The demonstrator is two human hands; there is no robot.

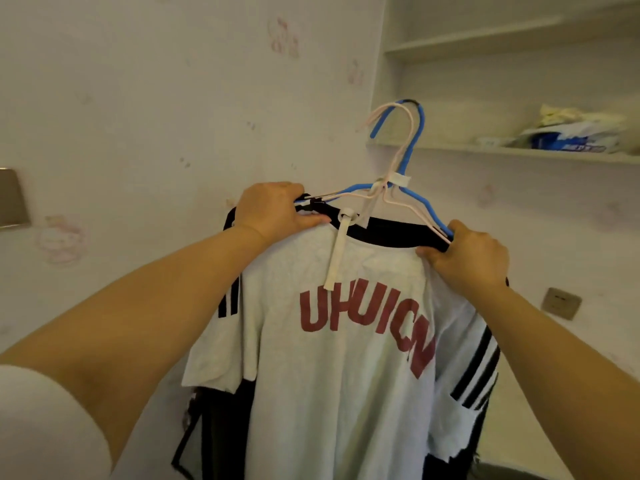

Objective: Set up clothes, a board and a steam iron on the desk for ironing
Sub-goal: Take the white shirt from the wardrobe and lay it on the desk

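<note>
1. My left hand (273,211) grips the left shoulder of the hangers, its fingers (311,221) curled round the wire and the black collar of the T-shirt (332,358).
2. My right hand (467,258) grips the right shoulder, fingers clamped on the blue hanger (414,133) and the pink hanger (391,110) where they meet the cloth.
3. The T-shirt, pale with red letters, hangs between my hands and below them, held up in front of the wall (138,98).
4. More clothes (474,368), striped black and white, hang behind it on the same hooks.
5. A white strap (337,258) dangles from the collar, just right of my left fingers.
6. Both hooks stand above my hands, in front of the edge of a shelf (519,152) on the far right, which carries a packet (571,138).
</note>
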